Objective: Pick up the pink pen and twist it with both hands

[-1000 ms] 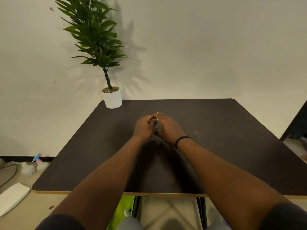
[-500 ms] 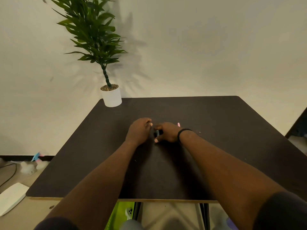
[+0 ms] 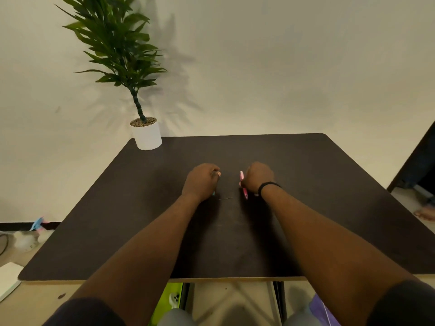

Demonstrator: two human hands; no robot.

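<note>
Both hands rest on the dark desk, out toward its middle and well in front of the white plant pot that stands at the far left corner. The right hand, the one farther from the pot, has its fingers curled round a pink pen, which sticks out on the thumb side and slants down to the desk top with its lower tip just clear of the fist. A black band sits on that wrist. The left hand, nearer the pot, is closed into a loose fist too, and a sliver of light blue peeks out under it (too little shows to say what it is, or how firmly it is gripped). Between the two hands, a little nearer the person than the pot, a thin fine line lies on the desk; it is too slight to identify. The hands are apart, not touching. The pot holds a leafy green plant leaning against the pale wall.
</note>
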